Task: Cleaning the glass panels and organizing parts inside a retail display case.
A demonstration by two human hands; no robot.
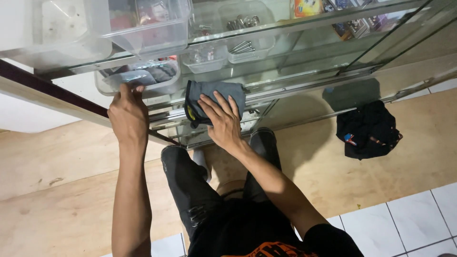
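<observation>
While the person kneels on the brown floor (71,190) in dark trousers (190,190), both arms extend forward to a glass display cabinet. The right hand (223,121) lies flat, fingers spread and extended, pressing a folded grey cloth (223,93) against the lower glass shelf (295,85); this flat, open-palm contact suits spreading pressure across the cloth surface. A yellow-and-black edge shows at the cloth's left side. The left hand (127,112) rests on the front rim of a clear plastic container (143,78) standing on the same shelf level, fingers held together and curled over the rim, apparently to steady or shift it away from the cloth. Dark items lie inside this container. To the right, a black garment (369,131) lies crumpled on the floor, well apart from both hands. Farther back, the upper shelf carries additional clear tubs (143,28) and small trays holding metal hardware (243,21); the contents cannot be identified further.
</observation>
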